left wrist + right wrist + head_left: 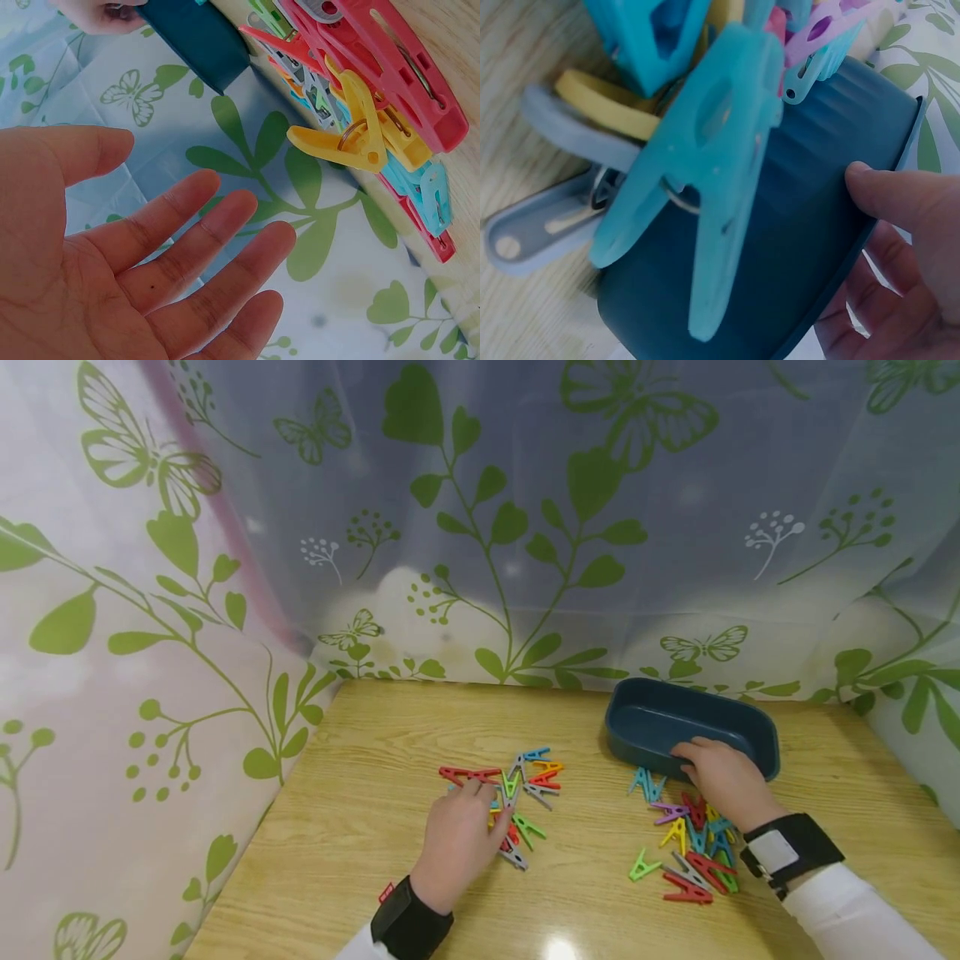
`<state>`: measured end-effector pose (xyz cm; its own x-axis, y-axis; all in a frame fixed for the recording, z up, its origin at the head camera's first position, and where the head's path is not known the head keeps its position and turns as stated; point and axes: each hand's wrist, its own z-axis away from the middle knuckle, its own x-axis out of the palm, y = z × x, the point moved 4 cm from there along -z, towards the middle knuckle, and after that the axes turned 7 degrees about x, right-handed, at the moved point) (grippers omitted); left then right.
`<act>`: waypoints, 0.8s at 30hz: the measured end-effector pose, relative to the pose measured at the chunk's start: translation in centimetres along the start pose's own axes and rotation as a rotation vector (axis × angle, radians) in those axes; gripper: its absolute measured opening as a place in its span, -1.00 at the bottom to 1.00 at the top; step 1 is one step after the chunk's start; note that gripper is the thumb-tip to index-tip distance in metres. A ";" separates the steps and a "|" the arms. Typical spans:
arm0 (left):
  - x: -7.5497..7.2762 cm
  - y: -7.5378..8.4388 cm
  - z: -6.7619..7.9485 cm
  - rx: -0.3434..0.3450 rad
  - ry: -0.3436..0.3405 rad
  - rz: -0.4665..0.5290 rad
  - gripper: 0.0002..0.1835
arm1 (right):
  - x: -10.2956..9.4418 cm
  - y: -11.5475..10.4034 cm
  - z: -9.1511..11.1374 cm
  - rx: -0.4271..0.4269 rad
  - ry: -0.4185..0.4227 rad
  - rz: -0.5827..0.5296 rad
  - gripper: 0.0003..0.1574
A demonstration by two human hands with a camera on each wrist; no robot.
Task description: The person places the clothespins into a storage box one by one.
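Note:
Above a pile of coloured plastic clothespins [510, 783] at the middle of the table is my left hand [457, 837]. In the left wrist view its fingers [191, 247] are loosely extended and hold nothing, with a yellow clothespin [364, 139] and a red clothespin [409, 82] nearby. At the right, my right hand [726, 781] grips the near rim of a dark blue plastic basin [652, 728]. Its thumb [885, 191] lies on the outer wall, and the other fingers reach over the rim. The visible basin floor is bare in the head view.
A second clothespin pile [697, 837] lies in front of the basin, under my right wrist, including a teal clothespin [716, 172]. A light green clothespin [643, 866] sits at its left edge. Behind the wooden table [390, 718] hangs a leaf-patterned curtain [480, 527].

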<state>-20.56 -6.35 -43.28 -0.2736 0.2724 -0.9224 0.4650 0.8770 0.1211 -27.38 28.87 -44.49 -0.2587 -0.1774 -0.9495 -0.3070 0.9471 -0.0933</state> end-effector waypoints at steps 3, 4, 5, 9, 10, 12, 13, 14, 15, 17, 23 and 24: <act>0.0 0.0 0.0 -0.005 -0.003 0.008 -0.64 | 0.1 -0.1 -0.3 -0.003 -0.010 0.000 -0.73; 0.1 0.1 0.0 -0.006 -0.004 0.008 -0.64 | 0.2 -0.1 -0.3 -0.003 -0.013 -0.001 -0.74; 0.1 0.1 0.0 -0.007 -0.004 0.010 -0.64 | 0.2 -0.2 -0.4 -0.003 -0.015 -0.002 -0.74; 0.2 0.1 0.0 -0.006 -0.004 0.013 -0.65 | 0.4 -0.3 -0.6 -0.006 -0.017 -0.003 -0.74; 0.2 0.1 0.0 -0.006 -0.003 0.013 -0.65 | 0.4 -0.3 -0.7 -0.008 -0.016 -0.003 -0.73; 0.2 0.0 0.0 -0.005 0.000 0.012 -0.65 | 0.5 -0.3 -0.7 -0.014 -0.012 -0.004 -0.73; 0.3 0.0 -0.1 -0.005 0.004 0.011 -0.65 | 0.5 -0.3 -0.8 -0.018 -0.010 -0.004 -0.73; 0.3 0.1 -0.1 -0.001 0.010 0.006 -0.65 | 0.6 -0.4 -0.8 -0.022 -0.007 -0.006 -0.73; 0.4 0.1 -0.1 0.009 0.019 -0.002 -0.66 | 0.6 -0.4 -0.8 -0.026 -0.004 -0.007 -0.73; 0.6 0.4 -0.2 0.033 0.032 -0.015 -0.67 | 0.6 -0.5 -0.9 -0.031 -0.003 -0.011 -0.74; 1.3 2.0 -0.8 0.112 0.016 -0.025 -0.67 | 0.8 -0.9 -1.2 -0.041 -0.013 -0.030 -0.76; 1.3 2.3 -1.1 0.120 0.011 -0.024 -0.66 | 0.9 -1.0 -1.3 -0.043 -0.013 -0.034 -0.76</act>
<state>-20.74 -3.55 -43.85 -0.2950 0.2567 -0.9204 0.5552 0.8300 0.0536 -28.46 27.44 -44.83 -0.2362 -0.2053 -0.9498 -0.3542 0.9284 -0.1125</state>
